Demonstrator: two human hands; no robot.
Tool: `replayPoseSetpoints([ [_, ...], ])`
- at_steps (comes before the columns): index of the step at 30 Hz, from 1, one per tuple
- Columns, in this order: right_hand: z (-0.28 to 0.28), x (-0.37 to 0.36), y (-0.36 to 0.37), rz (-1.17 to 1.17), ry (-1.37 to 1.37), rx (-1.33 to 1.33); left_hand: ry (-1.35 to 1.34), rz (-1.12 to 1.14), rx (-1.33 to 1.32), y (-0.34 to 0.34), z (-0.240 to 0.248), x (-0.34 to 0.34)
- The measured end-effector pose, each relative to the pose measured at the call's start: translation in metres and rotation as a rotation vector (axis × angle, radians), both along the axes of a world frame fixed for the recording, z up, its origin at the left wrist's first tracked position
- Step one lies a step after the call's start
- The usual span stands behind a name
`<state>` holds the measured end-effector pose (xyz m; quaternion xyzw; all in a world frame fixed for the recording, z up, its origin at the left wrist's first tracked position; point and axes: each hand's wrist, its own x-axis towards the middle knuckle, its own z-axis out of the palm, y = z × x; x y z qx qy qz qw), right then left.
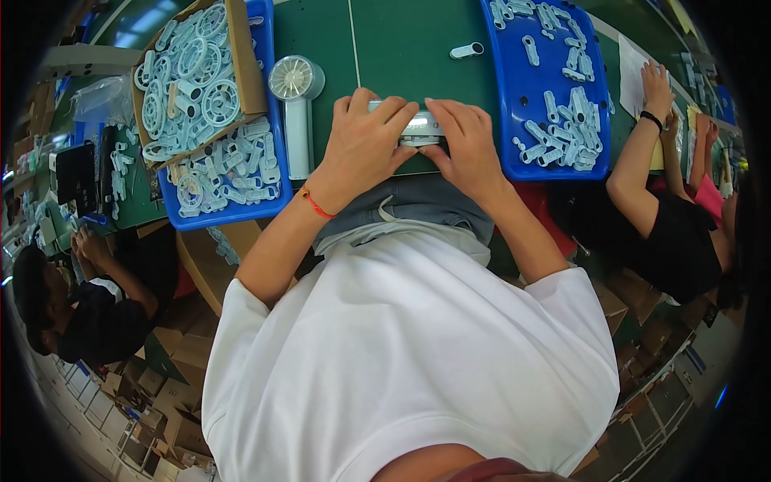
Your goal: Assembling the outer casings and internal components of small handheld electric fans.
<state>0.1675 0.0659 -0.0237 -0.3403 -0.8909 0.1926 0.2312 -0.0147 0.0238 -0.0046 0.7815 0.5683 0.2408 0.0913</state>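
Note:
Both of my hands close around a small pale grey-white plastic part [421,127] at the near edge of the green table. My left hand [363,138], with a red cord at its wrist, grips the part's left end, fingers curled over the top. The right hand [466,146] pinches its other end between thumb and fingers. Much of the part is hidden under my fingers, so its full shape does not show. Just left of my left hand lies a pale blue handheld fan [298,120] with a round clear head.
A blue tray [277,193] at left bears a cardboard box [247,60] of pale ring-shaped parts. Another blue tray [514,96] at right has several small pale parts. One loose piece [467,51] lies on the green table [401,48]. People sit at either side.

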Motion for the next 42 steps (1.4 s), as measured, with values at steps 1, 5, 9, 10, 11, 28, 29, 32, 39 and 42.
replayPoseSetpoints([
  [1, -0.001, 0.001, 0.0, -0.034, -0.016, 0.036, 0.011, -0.006, -0.012, -0.001, 0.002, 0.0],
  [5, -0.001, 0.003, 0.002, 0.013, -0.045, 0.01, 0.079, 0.023, -0.02, -0.002, 0.006, 0.003],
  [9, 0.002, 0.002, 0.004, 0.011, 0.04, -0.119, 0.022, 0.047, 0.002, -0.002, 0.001, 0.004],
  [10, 0.003, 0.002, 0.005, 0.014, 0.052, -0.18, -0.028, 0.047, 0.017, -0.001, -0.002, 0.004],
  [11, 0.002, 0.001, 0.005, 0.014, 0.052, -0.182, -0.077, 0.046, 0.031, 0.0, -0.004, 0.003],
  [28, -0.006, 0.001, 0.004, 0.048, 0.06, -0.027, 0.272, 0.056, 0.137, 0.004, 0.001, 0.014],
  [29, -0.007, 0.001, 0.003, 0.051, 0.06, -0.027, 0.348, 0.047, 0.173, 0.004, -0.001, 0.016],
  [32, -0.014, -0.001, 0.0, -0.006, 0.077, 0.0, 0.32, 0.014, 0.11, 0.006, -0.004, 0.016],
  [39, -0.01, -0.005, -0.003, -0.047, 0.084, 0.05, 0.317, 0.021, 0.189, 0.006, -0.01, 0.015],
  [42, -0.008, -0.006, -0.004, -0.066, 0.081, 0.001, 0.314, 0.029, 0.175, 0.008, -0.009, 0.016],
])
